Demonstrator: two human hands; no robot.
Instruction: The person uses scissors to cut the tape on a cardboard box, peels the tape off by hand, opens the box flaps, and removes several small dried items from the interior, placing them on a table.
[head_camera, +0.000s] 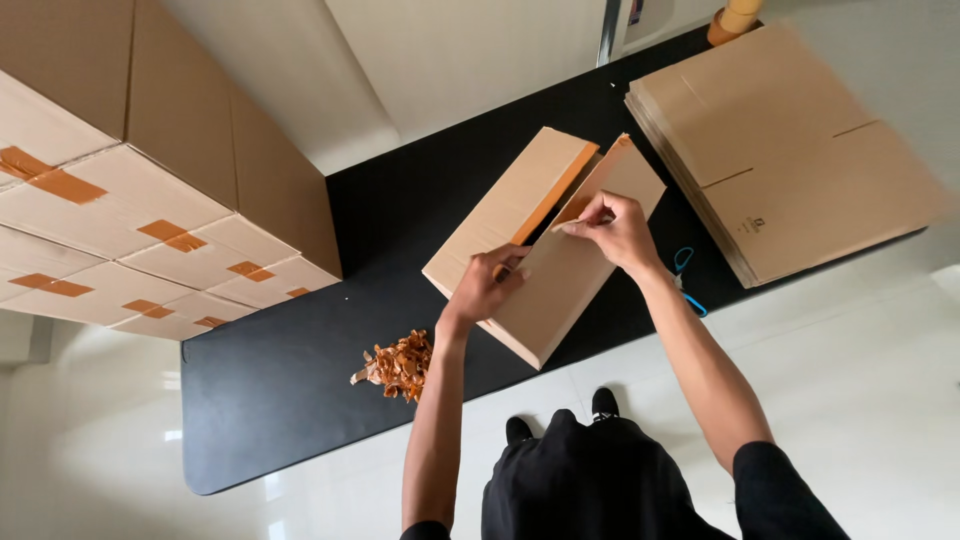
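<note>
Head view: left hand (487, 283) gripping near end of cardboard box (545, 245), flat on black tabletop (270, 390) toward its middle. Right hand (612, 230) pinching brown tape strip (545, 200) along box seam. Crumpled tape scraps (400, 365) near front edge; flattened cartons (785, 150) at far right corner.

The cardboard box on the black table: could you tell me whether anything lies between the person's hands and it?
Nothing visible does. The left hand rests on the cardboard box at its near flap, and the right hand pinches the brown tape strip along its seam. The pile of tape scraps and the flat cardboard stack lie clear of it.
</note>
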